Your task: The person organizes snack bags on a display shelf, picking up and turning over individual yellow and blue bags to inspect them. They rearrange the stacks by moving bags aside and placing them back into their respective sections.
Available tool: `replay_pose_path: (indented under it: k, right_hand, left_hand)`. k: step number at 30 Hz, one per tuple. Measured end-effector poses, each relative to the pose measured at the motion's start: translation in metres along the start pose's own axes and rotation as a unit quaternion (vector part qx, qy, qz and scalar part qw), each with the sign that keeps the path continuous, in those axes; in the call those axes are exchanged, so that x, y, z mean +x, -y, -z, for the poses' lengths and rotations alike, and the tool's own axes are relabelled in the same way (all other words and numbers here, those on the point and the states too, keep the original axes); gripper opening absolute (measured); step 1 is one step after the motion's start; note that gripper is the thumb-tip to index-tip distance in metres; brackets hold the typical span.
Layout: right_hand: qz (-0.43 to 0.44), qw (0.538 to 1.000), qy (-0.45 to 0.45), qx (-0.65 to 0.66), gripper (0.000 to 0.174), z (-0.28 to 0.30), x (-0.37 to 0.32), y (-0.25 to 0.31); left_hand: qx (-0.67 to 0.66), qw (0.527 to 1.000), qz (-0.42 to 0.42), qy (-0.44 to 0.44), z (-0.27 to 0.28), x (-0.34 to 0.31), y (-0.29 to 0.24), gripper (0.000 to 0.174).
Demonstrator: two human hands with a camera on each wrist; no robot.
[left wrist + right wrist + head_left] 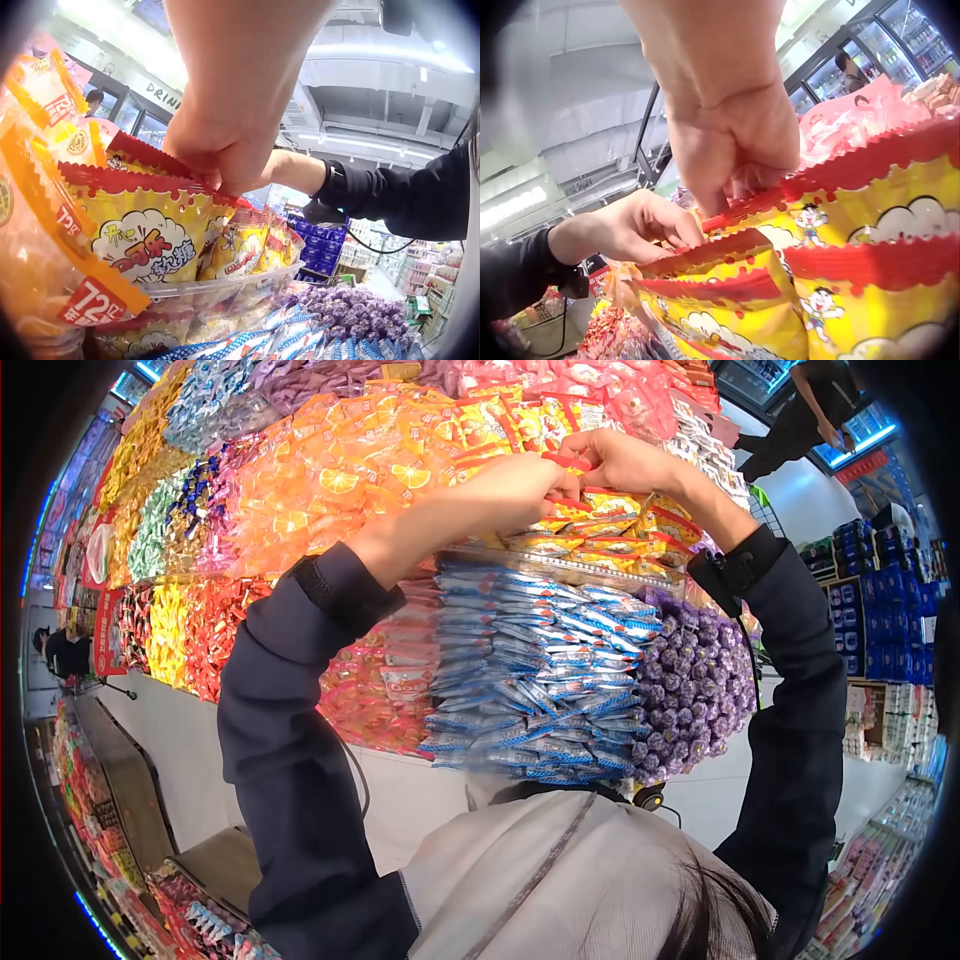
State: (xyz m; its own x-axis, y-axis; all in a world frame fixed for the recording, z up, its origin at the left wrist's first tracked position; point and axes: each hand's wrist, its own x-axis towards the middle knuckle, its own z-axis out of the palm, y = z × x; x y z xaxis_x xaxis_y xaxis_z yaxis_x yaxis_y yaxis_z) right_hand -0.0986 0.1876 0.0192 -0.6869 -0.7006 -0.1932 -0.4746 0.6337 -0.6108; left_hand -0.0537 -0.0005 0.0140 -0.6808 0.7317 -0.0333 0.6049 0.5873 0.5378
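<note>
Yellow packets with red crimped edges [615, 508] [142, 232] [735, 300] stand in a clear-walled bin. My left hand [525, 488] [221, 142] [641, 225] has its fingers curled at the red top edge of a front packet, pinching it. Close beside it, my right hand [625, 462] [731, 142] pinches a red edge a little farther back, its fingertips partly hidden behind the packets in the right wrist view. Both hands reach down from above, nearly touching in the head view.
Orange packets [330, 480] lie left of the bin. Nearer the body are blue-and-white packets [540, 670] and purple-wrapped sweets [695, 685], behind the bin's clear rim [225, 283]. A person in dark clothes [805, 420] stands at the far right.
</note>
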Motion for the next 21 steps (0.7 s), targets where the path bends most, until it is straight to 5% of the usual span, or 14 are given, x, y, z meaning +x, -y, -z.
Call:
replay_pose_path:
  k: [3,7,14,18,21]
  right_hand:
    - [0.078,0.997,-0.001,0.010,0.018,-0.003,0.009,0.003]
    - [-0.035,0.994,0.058,-0.091,0.017,-0.003,0.019,0.017]
    - [-0.049,0.989,0.140,0.026,0.020,0.005,0.004,0.028]
    - [0.024,0.985,0.132,-0.110,0.020,-0.004,0.009,0.033]
    - [-0.015,0.985,0.140,-0.099,0.019,-0.011,0.017,0.028]
  left_hand:
    - [0.000,1.000,0.006,0.002,0.000,-0.001,-0.002,0.029]
    - [-0.026,1.000,0.007,0.002,-0.001,-0.004,-0.002,0.028]
    - [-0.031,0.996,-0.011,-0.085,-0.008,-0.020,0.002,0.017]
    - [0.008,0.993,-0.026,-0.111,-0.008,-0.025,0.000,0.009]
    - [0.048,0.987,-0.044,-0.147,-0.014,-0.022,0.003,0.007]
